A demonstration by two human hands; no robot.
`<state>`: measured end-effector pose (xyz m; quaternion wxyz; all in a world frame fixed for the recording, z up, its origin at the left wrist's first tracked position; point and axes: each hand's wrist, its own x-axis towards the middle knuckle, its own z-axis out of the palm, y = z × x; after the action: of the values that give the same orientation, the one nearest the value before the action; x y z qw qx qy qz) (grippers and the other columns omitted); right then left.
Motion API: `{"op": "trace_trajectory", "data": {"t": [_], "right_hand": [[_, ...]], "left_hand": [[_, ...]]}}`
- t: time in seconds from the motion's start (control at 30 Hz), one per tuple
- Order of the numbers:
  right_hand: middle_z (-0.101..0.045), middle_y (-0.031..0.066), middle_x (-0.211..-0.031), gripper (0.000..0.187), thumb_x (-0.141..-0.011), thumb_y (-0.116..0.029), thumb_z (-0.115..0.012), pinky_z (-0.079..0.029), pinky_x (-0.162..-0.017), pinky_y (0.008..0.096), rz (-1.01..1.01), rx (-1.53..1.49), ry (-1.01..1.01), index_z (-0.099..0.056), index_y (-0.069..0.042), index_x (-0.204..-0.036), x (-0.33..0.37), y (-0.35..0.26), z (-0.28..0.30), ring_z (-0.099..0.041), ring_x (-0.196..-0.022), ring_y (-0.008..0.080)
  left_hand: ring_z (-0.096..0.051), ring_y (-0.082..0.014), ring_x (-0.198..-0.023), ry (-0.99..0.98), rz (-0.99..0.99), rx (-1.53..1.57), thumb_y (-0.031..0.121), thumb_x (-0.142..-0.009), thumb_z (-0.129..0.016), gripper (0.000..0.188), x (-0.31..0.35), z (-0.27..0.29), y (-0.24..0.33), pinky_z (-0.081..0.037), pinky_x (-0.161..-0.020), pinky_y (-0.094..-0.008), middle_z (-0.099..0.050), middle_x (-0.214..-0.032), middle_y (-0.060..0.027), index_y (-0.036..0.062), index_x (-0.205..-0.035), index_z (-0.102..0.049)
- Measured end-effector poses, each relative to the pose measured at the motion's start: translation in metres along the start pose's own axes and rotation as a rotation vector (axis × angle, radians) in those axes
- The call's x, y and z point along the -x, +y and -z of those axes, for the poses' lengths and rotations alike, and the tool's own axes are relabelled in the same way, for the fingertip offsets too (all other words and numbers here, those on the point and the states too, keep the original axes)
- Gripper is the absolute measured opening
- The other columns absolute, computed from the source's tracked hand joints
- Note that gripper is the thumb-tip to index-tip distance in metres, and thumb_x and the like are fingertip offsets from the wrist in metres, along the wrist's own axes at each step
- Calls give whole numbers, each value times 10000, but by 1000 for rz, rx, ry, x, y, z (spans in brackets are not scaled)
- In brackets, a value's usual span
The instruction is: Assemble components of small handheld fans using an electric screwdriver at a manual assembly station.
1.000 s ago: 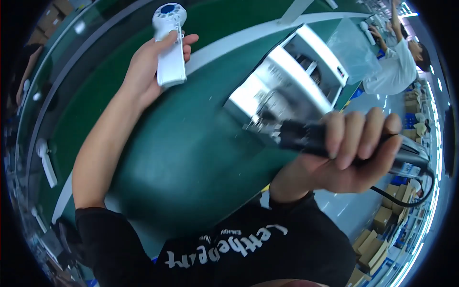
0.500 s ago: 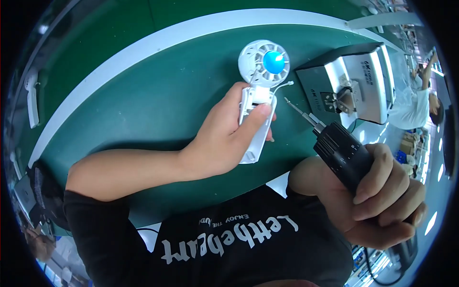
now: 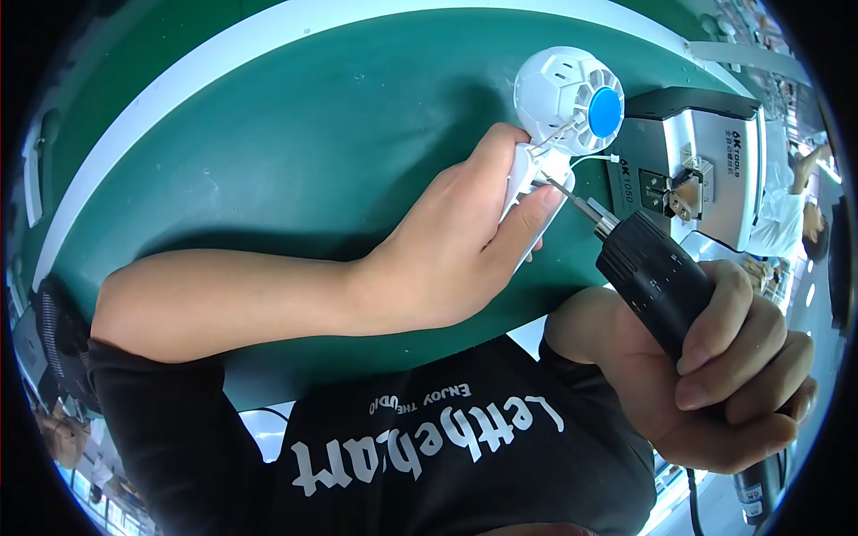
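White fan (image 3: 547,85) has shifted rightward above the tabletop (image 3: 268,170), its neck (image 3: 556,164) near the bit (image 3: 575,201) tip. Left hand (image 3: 460,237) grips the fan's handle (image 3: 516,181); right hand (image 3: 719,380) clasps the screwdriver (image 3: 657,272). I'd keep the bit square (handle braced).

- A smooth green worktop (image 3: 295,161) spreads widely.
- A long, flat white strip (image 3: 308,25) runs across it.
- A boxy silver-and-black machine (image 3: 726,196) stands toward its right side.
- A slim white plastic piece (image 3: 33,179) lies beyond the strip, far left.
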<state>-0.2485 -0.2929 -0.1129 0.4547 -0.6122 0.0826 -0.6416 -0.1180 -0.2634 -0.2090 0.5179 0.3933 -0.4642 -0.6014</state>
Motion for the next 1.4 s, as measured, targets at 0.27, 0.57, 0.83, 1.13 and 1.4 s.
{"op": "trace_trajectory", "data": {"t": [0.27,0.57,0.83,1.13,1.4], "right_hand": [[-440,-44,-705,276,-978,-258,-539,-376,-543,254,11,49,19,-423,-155,-750,0,6,-11,-456,-516,74],[-439,-39,-723,261,-976,-312,-563,-372,-486,255,84,87,-23,-467,-127,-819,15,27,-29,-443,-477,79],[-452,-38,-721,249,-960,-271,-586,-381,-480,248,244,28,31,-482,-128,-784,-1,-1,-9,-445,-478,80],[-378,-16,-629,270,-954,-184,-559,-350,-490,252,156,691,224,-439,-126,-719,-32,-31,55,-428,-485,78],[-370,-18,-629,246,-956,-182,-554,-340,-502,234,13,713,50,-464,-101,-741,-45,-23,71,-431,-501,79]], "left_hand": [[-583,-253,-666,-13,-7,-35,122,-993,-493,241,2,-1,10,-457,-611,-381,-587,-782,-156,-58,-1113,-387],[-611,-338,-682,-3,-25,-122,82,-969,-520,236,8,10,4,-459,-605,-408,-605,-789,-206,-64,-1098,-386],[-614,-198,-744,-32,143,-28,139,-991,-510,246,-6,9,11,-497,-641,-325,-602,-914,-131,-17,-1154,-411],[-611,-111,-743,-38,184,123,249,-1013,-491,312,6,8,11,-516,-664,-274,-616,-964,-84,-27,-1146,-429],[-615,-115,-756,-27,166,122,257,-1013,-492,326,0,12,9,-516,-669,-275,-616,-963,-89,-29,-1156,-428]]}}
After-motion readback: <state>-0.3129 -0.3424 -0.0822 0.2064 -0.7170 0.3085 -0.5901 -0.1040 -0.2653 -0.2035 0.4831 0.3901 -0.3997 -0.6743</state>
